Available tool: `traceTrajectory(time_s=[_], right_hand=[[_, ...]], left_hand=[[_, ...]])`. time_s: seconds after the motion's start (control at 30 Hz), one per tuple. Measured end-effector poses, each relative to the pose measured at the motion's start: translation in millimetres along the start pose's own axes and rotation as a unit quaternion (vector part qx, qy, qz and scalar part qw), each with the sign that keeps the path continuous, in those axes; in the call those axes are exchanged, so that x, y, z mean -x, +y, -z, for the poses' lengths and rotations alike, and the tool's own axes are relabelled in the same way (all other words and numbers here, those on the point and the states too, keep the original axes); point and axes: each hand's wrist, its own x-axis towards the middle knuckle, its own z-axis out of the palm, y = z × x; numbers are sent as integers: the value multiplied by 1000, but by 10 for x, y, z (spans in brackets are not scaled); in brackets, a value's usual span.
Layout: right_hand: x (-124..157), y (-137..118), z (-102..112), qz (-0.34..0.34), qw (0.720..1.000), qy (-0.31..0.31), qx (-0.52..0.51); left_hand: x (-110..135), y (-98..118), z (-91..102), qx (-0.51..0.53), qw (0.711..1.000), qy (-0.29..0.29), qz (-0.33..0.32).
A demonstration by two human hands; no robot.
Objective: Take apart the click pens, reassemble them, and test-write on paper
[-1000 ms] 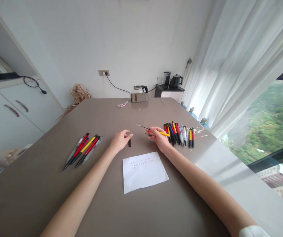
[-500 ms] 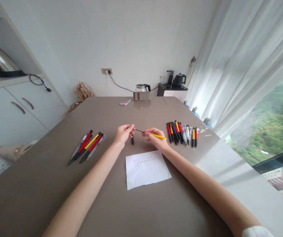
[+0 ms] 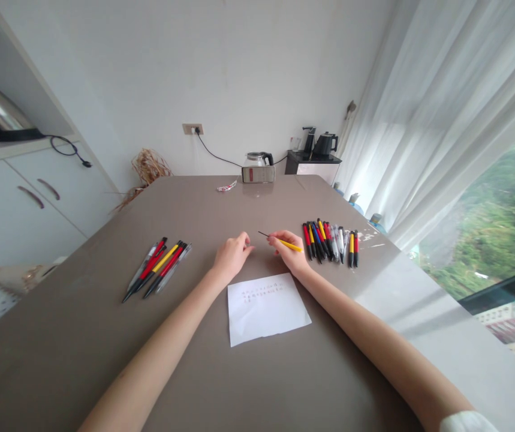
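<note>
My right hand (image 3: 288, 251) holds a yellow pen barrel (image 3: 292, 245), with a thin dark refill (image 3: 263, 234) sticking out of its left end. Left of it, my left hand (image 3: 231, 257) rests low over the table, fingers curled together; whatever they may hold is hidden. The short black pen piece seen earlier at this spot is out of sight behind the hand. Below both hands lies a white sheet of paper (image 3: 268, 318) with a few faint handwritten lines.
A row of pens (image 3: 320, 240) in red, yellow, blue and clear lies to the right. Several more pens (image 3: 160, 267) lie at the left on the brown table (image 3: 185, 372). A phone (image 3: 258, 174) leans before a glass pot (image 3: 255, 158) at the far edge.
My left hand has left the refill's tip and come down toward the table, covering the black piece. My right hand still holds the yellow barrel, shifted slightly right.
</note>
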Motion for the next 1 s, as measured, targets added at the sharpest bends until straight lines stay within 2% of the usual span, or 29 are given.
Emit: traceTrajectory(time_s=[0.1,0.2,0.3,0.4,0.47,0.53,0.6,0.83,0.93,1.0], right_hand=[[0,-1,-1,-3,1000,-2,1],[-3,-5,1,-6,1000,0,-2],[-3,-3,3,-2,1000,1,9],[18,-4,-7,11,999,-9,36],[43,-17,-25,29,998,-22,52],[69,-43,-49,54,996,-38,62],[91,-77,-71,76,993,-54,67],[146,-176,-97,115,983,-80,117],[172,-205,-105,123,979,-93,134],[181,-217,-110,129,978,-88,139]], left_hand=[[8,-16,-9,-39,999,1,-15],[7,-26,1,-32,999,3,-16],[-7,-14,20,25,1000,17,-4],[-50,8,19,141,990,24,19],[-89,22,-2,250,967,-9,52],[-120,33,-28,349,932,-40,92],[-133,41,-44,411,902,-49,124],[-90,101,42,527,825,-76,192],[-97,113,82,565,795,-66,210],[-115,92,98,581,785,-44,211]])
